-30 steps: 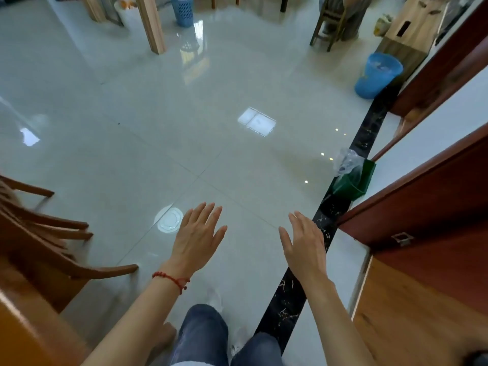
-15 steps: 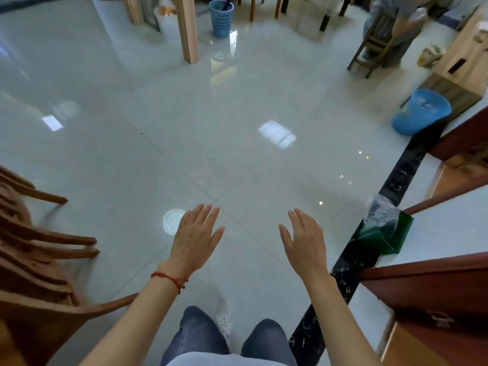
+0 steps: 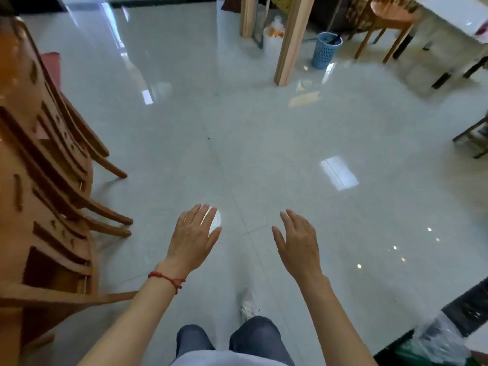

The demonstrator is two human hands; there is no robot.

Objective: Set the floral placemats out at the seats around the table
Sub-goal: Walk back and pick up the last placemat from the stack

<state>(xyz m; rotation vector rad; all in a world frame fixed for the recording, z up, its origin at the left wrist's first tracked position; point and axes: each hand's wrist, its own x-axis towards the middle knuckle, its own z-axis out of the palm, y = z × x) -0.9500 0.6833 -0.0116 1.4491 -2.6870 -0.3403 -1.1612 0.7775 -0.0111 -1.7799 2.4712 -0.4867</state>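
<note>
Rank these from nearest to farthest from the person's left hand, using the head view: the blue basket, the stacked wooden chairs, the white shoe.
Measured from the left hand:
1. White shoe, just below and to the right, on the floor.
2. Stacked wooden chairs, to the left.
3. Blue basket, far ahead on the right, beside the wooden post.

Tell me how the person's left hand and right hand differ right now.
The left hand has a red string bracelet at its wrist; the right hand has a bare wrist. The left hand lies flatter, back up, overlapping a round light reflection on the floor; the right hand is turned more edge-on, over plain tile. Both are open, empty, fingers spread forward, held out above the floor.
</note>
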